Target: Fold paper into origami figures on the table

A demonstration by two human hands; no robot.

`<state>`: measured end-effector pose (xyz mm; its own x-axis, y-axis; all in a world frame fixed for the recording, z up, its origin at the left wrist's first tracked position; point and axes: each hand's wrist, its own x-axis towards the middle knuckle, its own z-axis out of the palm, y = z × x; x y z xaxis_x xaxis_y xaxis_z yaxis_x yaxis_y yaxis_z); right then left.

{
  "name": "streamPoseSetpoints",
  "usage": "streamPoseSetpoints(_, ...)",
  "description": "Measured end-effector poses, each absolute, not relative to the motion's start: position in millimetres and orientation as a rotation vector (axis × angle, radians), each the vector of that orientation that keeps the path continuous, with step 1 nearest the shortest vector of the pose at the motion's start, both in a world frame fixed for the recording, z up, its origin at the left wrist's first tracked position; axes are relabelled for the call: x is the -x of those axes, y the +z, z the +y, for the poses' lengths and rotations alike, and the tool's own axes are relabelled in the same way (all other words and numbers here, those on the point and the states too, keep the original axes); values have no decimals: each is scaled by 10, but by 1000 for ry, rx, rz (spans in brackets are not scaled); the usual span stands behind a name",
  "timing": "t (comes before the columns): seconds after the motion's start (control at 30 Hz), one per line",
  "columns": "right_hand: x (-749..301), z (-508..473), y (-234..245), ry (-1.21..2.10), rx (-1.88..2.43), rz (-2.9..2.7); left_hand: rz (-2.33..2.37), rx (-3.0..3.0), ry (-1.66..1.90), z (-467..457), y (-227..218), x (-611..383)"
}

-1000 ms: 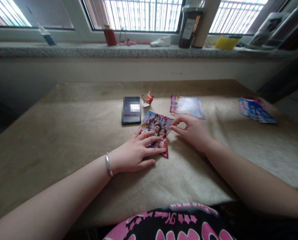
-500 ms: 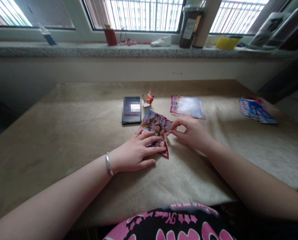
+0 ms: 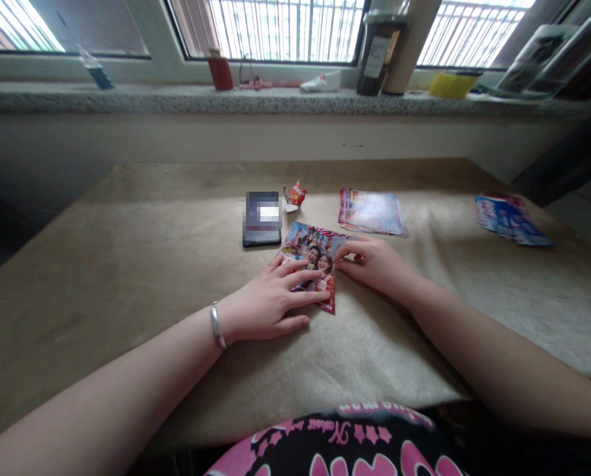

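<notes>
A colourful printed leaflet (image 3: 300, 239) with a photo of people on it lies at an angle on the table in front of me. My left hand (image 3: 266, 304) rests flat across its lower left part, fingers spread, covering some of the print. At the leaflet's right edge my right hand (image 3: 379, 264) has thumb and forefinger pinched together on the paper. The fingertips hide the exact spot they grip. Just beyond the leaflet sits a small folded red-and-white paper piece (image 3: 295, 196), beside a dark phone-like device (image 3: 262, 239) whose face is pixelated.
A pile of printed sheets (image 3: 372, 211) lies behind my right hand. Farther right are several overlapping blue leaflets (image 3: 513, 221). The table (image 3: 127, 264) meets a wall below a stone windowsill (image 3: 157, 102), which bears a dark jar (image 3: 375, 56), a red container (image 3: 220, 71) and a yellow box (image 3: 451, 84).
The leaflet's right side, bent up in my right fingers before, now lies flatter, showing more of the photo. My right hand has barely shifted, and my left hand keeps its place.
</notes>
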<state>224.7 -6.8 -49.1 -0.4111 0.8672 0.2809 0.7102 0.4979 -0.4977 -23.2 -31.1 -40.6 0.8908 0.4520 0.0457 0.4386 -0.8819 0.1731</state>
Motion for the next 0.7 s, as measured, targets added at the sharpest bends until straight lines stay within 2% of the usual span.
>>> streamPoseSetpoints(0.37,-2223,-86,-472,385,1213,-2255,689,-2892,138,-308,-415,222)
streamPoseSetpoints(0.7,-2230,-81,-454,402,1216,-2023,688,-2879,140,-316,-411,227)
